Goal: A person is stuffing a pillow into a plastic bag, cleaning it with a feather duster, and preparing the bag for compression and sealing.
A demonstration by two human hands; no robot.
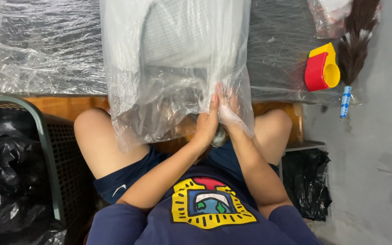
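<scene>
The person sits with bare knees apart, looking down at a clear plastic bag [159, 90] that hangs over the near edge of a low surface [60, 105] and drops into the lap. Inside the bag, toward its upper part, lies a pale folded cloth [182, 36], blurred by the film. Both hands meet at the bag's lower right corner. The left hand [206, 123] stands edgewise with its fingers straight up, pressed flat against the outside of the plastic; it pinches nothing that I can see, only pushes the film against the other hand. The right hand [228, 106] is partly veiled by the plastic, fingers together and pointing up, palm toward the left one, so the film is trapped between the two. Whether the right fingers curl around any fold, I cannot tell.

More crinkled plastic sheeting [41, 50] covers the surface to the left and right of the bag. Near the right edge of that surface rests a red and yellow tape dispenser [321, 69], and just beside it a brown feather duster [357, 38] with a blue and white handle. A dark green mesh basket [51, 149] lined with black plastic stands by the person's left knee, and a black bag [307, 181] lies on the grey floor by the right.
</scene>
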